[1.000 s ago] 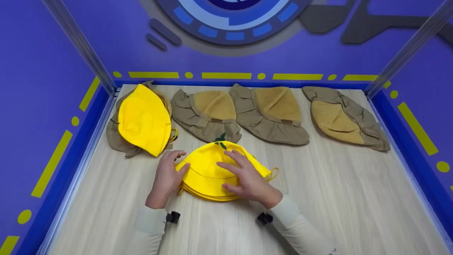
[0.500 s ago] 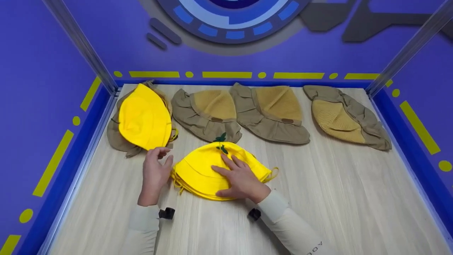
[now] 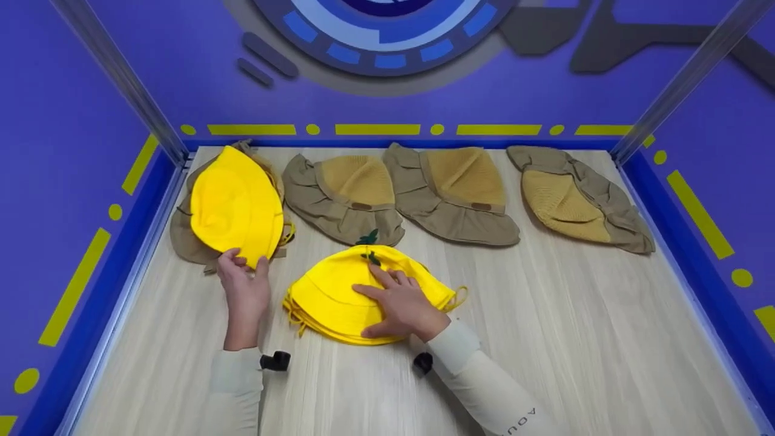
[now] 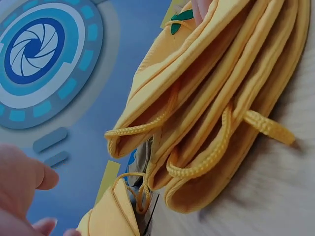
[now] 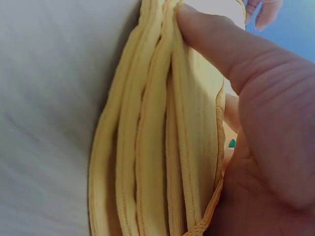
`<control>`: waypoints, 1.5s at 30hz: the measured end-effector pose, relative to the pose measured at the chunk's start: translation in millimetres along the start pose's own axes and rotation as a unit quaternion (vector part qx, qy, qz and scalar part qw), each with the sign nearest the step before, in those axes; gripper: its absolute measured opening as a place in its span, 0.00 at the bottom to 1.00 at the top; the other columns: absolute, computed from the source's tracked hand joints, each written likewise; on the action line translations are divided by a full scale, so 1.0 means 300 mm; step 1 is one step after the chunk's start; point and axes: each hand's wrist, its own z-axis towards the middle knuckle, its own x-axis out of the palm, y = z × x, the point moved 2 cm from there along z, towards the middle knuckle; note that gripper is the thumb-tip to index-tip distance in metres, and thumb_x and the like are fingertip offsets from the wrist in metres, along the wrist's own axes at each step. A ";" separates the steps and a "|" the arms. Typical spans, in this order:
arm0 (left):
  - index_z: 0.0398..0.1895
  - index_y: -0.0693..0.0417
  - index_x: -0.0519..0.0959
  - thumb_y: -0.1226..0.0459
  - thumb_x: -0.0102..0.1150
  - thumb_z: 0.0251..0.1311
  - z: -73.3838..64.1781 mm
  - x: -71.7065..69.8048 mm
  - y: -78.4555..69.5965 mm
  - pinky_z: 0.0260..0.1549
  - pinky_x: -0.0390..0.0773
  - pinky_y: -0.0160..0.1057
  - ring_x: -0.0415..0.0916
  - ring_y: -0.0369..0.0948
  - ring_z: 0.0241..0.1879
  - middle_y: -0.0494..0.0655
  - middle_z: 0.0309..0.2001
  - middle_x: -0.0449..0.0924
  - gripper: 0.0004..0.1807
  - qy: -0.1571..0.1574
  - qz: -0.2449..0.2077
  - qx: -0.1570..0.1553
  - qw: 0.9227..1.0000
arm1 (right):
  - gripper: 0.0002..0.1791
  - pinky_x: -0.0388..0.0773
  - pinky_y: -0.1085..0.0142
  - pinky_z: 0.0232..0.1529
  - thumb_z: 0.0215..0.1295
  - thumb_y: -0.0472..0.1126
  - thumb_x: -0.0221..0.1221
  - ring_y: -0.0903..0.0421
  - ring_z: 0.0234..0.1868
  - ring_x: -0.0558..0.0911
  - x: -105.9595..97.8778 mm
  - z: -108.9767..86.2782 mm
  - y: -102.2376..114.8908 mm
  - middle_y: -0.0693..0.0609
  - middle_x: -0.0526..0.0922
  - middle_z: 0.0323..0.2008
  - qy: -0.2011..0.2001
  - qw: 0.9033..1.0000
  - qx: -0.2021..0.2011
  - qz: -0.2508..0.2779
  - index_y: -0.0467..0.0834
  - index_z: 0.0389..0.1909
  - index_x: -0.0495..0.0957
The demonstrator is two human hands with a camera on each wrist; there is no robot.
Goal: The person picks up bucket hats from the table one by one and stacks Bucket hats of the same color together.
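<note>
A stack of folded yellow bucket hats (image 3: 330, 303) lies mid-table, the top one with green felt leaves (image 3: 370, 257). My right hand (image 3: 402, 306) rests on it with spread fingers, thumb near the brim edge; the right wrist view shows the layered brims (image 5: 152, 147) beside the thumb. My left hand (image 3: 245, 293) is at the near tip of another yellow bucket hat (image 3: 233, 206) at the left, thumb and fingers apart on either side of the tip. That hat lies over a brown ruffle-brimmed hat (image 3: 184, 242). In the left wrist view, yellow cords (image 4: 197, 172) hang from the stacked brims.
Along the back lie three more ruffle-brimmed sun hats with tan crowns: one at centre left (image 3: 357, 181), another beside it (image 3: 466, 181) and one at the right (image 3: 569, 203). Blue-purple panels (image 3: 387, 109) and metal posts enclose the pale wooden table (image 3: 575, 339).
My left hand has left the stack's left edge and moved left to the tip of the other yellow hat. The right hand has settled onto the stack, which has stayed nearly in place.
</note>
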 end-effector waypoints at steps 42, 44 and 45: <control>0.79 0.45 0.58 0.59 0.45 0.80 0.265 0.068 -0.024 0.71 0.67 0.38 0.66 0.38 0.70 0.41 0.73 0.66 0.28 -0.074 -0.476 -0.298 0.824 | 0.47 0.54 0.38 0.74 0.58 0.69 0.67 0.40 0.79 0.53 0.013 0.002 -0.012 0.53 0.45 0.84 -0.010 1.000 -0.006 0.005 0.70 0.78 0.59; 0.80 0.46 0.57 0.59 0.45 0.80 0.261 0.069 -0.026 0.72 0.67 0.38 0.66 0.38 0.71 0.42 0.74 0.65 0.28 -0.066 -0.436 -0.277 0.853 | 0.47 0.54 0.38 0.74 0.58 0.69 0.67 0.40 0.79 0.53 0.014 0.002 -0.013 0.53 0.45 0.84 -0.011 1.000 -0.006 0.007 0.70 0.78 0.59; 0.80 0.47 0.57 0.59 0.44 0.80 0.256 0.068 -0.031 0.71 0.68 0.38 0.66 0.39 0.71 0.44 0.75 0.66 0.28 -0.059 -0.408 -0.258 0.874 | 0.47 0.54 0.38 0.74 0.58 0.69 0.67 0.40 0.79 0.53 0.014 0.001 -0.013 0.53 0.45 0.84 -0.011 1.000 -0.006 0.008 0.70 0.78 0.59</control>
